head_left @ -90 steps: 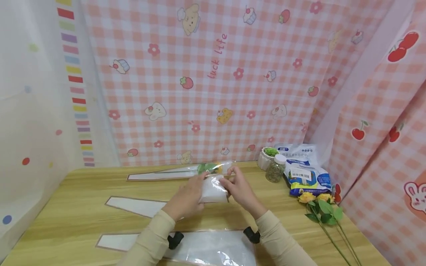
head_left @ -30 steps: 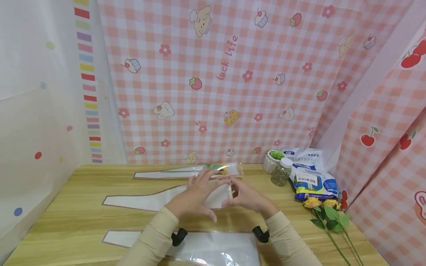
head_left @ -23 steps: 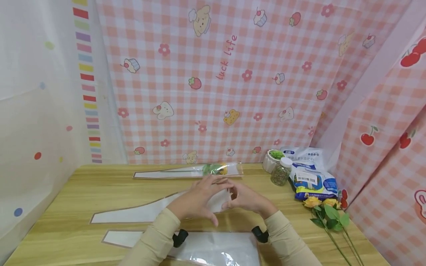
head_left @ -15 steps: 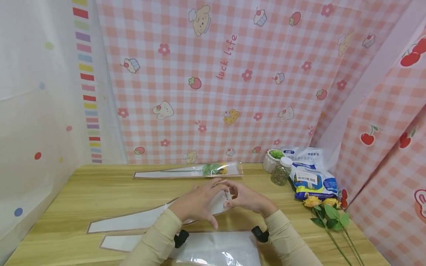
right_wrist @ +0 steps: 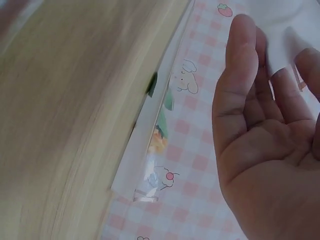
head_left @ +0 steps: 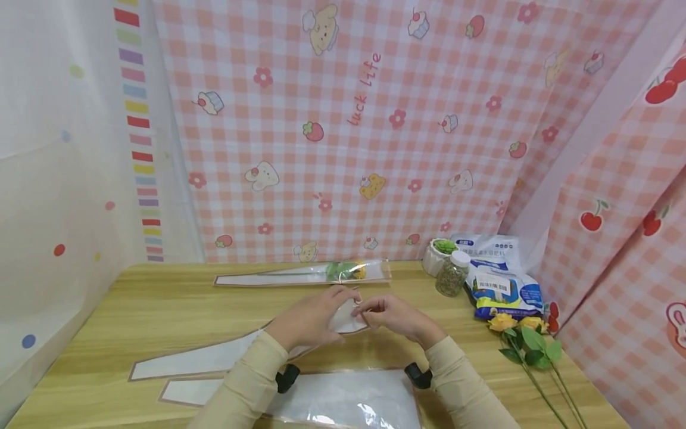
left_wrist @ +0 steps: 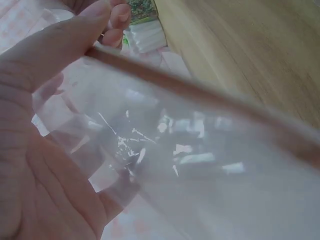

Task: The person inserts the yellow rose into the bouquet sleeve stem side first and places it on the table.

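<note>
A long tapered flower sleeve (head_left: 193, 356), white and clear with a brown border, lies slanted with its wide end lifted. My left hand (head_left: 302, 319) grips that wide end; in the left wrist view its thumb presses the brown edge of the shiny film (left_wrist: 225, 200). At the sleeve's mouth, my right hand (head_left: 399, 317) pinches the film with thumb and fingertips. Part of the sleeve is hidden behind my left hand and forearm. Behind it, another sleeve (head_left: 284, 278) contains a yellow rose (head_left: 358, 272). Flat sleeves (head_left: 348, 390) lie nearest me, partly under my left forearm.
Two yellow roses (head_left: 504, 322) with green stems lie at the table's right. Beyond them are blue-and-white packets (head_left: 506, 292), a jar (head_left: 452, 277) with a white lid and a potted succulent (head_left: 436, 256). Checked cloth (head_left: 343, 149) hangs behind the wooden table (head_left: 161, 316).
From folded up between my hands, the sleeve has come down flat, its narrow end swinging left and toward me. My right fingers have shifted from around its mouth to pinching it.
</note>
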{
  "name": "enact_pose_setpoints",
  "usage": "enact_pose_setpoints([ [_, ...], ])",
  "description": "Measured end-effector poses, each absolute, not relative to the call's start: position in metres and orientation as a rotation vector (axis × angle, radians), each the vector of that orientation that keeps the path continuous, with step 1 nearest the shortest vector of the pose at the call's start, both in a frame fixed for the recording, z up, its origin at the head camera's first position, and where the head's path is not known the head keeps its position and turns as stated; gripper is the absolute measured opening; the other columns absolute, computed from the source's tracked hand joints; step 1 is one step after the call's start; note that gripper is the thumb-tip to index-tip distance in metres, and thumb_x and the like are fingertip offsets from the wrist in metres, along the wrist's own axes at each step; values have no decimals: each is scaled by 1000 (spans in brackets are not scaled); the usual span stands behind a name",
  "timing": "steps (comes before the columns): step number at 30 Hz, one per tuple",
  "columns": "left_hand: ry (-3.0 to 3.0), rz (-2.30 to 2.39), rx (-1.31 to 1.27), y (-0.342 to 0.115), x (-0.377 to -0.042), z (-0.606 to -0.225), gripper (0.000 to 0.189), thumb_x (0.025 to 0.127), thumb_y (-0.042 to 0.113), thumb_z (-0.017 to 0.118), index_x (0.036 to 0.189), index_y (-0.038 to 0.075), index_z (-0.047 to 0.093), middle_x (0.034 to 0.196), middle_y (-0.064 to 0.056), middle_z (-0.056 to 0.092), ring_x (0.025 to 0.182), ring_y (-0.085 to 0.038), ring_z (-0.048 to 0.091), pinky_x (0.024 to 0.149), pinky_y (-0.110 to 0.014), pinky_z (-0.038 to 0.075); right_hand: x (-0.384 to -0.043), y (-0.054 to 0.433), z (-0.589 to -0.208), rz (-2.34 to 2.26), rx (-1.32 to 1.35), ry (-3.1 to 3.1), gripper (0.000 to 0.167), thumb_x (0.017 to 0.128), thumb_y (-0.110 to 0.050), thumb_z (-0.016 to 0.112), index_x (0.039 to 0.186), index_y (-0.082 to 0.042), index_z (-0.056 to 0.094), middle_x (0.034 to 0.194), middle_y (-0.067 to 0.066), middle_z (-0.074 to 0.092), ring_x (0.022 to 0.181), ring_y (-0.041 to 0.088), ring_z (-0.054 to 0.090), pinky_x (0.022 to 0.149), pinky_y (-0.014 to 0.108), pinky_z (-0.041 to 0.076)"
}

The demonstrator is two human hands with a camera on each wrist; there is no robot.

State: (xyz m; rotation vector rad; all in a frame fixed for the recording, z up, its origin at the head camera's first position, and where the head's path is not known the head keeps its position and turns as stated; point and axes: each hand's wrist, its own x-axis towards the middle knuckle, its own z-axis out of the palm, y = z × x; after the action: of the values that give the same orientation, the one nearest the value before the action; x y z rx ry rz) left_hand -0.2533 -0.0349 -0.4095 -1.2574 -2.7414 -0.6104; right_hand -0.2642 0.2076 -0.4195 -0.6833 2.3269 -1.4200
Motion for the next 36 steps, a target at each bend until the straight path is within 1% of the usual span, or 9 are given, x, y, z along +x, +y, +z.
enact_pose_setpoints([
  [3, -2734, -594, -1257, -36, -253, -408, 83, 81, 29, 87, 151, 22, 43, 149, -2, 48, 117, -25, 61, 94, -42, 56, -265, 207, -419, -1427, -654, 2349, 26, 99, -12, 63, 118, 3, 72, 105, 7, 71, 84, 15, 60, 73, 31, 54],
  [7, -2752, -573, -1256, -36, -253, -408, 85, 81, 30, 87, 153, 23, 41, 151, 0, 47, 124, -26, 59, 101, -46, 52, -264, 210, -416, -1406, -682, 2346, 30, 102, -15, 61, 125, 3, 68, 109, 8, 70, 86, 18, 61, 74, 33, 55],
  [12, -2750, -574, -1249, -34, -255, -410, 86, 83, 29, 86, 154, 26, 39, 151, 2, 47, 121, -26, 60, 98, -45, 54, -261, 225, -404, -1347, -662, 2367, 37, 106, -24, 56, 133, 0, 63, 120, 13, 68, 96, 27, 66, 82, 49, 57],
  [18, -2746, -580, -1239, -35, -259, -414, 87, 81, 29, 87, 154, 28, 40, 150, 0, 48, 121, -26, 60, 98, -44, 54, -254, 259, -386, -1366, -541, 2466, 42, 107, -28, 54, 137, 1, 60, 123, 18, 66, 99, 28, 65, 80, 46, 57],
  [23, -2769, -555, -1216, -46, -257, -418, 85, 81, 29, 87, 152, 28, 41, 149, -1, 49, 120, -25, 61, 97, -43, 54, -244, 299, -384, -1369, -380, 2554, 45, 107, -30, 54, 139, 1, 57, 122, 21, 65, 98, 27, 65, 76, 40, 57],
  [27, -2777, -577, -1211, -49, -255, -418, 86, 80, 28, 88, 152, 28, 41, 149, -1, 49, 118, -24, 60, 95, -43, 55, -235, 343, -380, -1408, -234, 2576, 51, 108, -33, 51, 142, 5, 50, 120, 16, 66, 101, 25, 66, 76, 35, 58],
  [30, -2781, -604, -1212, -47, -256, -417, 86, 79, 28, 88, 152, 28, 42, 149, 0, 49, 119, -23, 60, 95, -42, 55, -225, 377, -373, -1434, -146, 2588, 55, 108, -34, 49, 144, 8, 45, 119, 15, 66, 104, 26, 67, 77, 36, 59],
  [32, -2786, -611, -1213, -45, -256, -417, 85, 79, 29, 88, 152, 29, 42, 150, 0, 49, 117, -22, 60, 92, -40, 55, -216, 401, -372, -1424, -83, 2606, 56, 109, -32, 47, 145, 10, 41, 121, 19, 65, 105, 27, 67, 78, 38, 59],
  [36, -2806, -612, -1205, -42, -258, -418, 86, 80, 30, 87, 152, 30, 42, 150, 0, 49, 109, -20, 61, 84, -35, 56, -200, 448, -377, -1240, 81, 2760, 51, 109, -25, 48, 139, 15, 42, 117, 24, 65, 98, 28, 64, 75, 41, 57],
])
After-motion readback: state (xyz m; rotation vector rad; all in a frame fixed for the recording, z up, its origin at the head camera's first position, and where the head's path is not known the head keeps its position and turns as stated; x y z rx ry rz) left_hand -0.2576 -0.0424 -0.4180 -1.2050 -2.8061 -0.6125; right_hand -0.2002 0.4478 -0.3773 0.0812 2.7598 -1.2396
